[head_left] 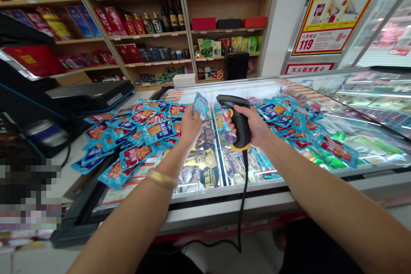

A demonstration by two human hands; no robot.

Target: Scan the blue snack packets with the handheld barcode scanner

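Note:
My left hand (192,125) pinches a small light-blue snack packet (201,105), its pale printed side showing. Wrapped round the grip of a black and yellow barcode scanner (240,126) is my right hand (252,124); the scanner's head points left, toward the packet, with a gap between them. A cable hangs from its base. Blue and red snack packets lie in a heap (138,130) to the left of my left hand, and another heap (289,120) lies right of the scanner. Both heaps rest on the glass top of a freezer (229,177).
At the left stand a flat black device (93,94) and dark equipment. Boxed goods and bottles fill wooden shelves (154,34) behind the freezer. A white box (184,79) and a black box (236,65) are at the back. Frozen goods show through the glass. The scanner cable hangs over the front edge.

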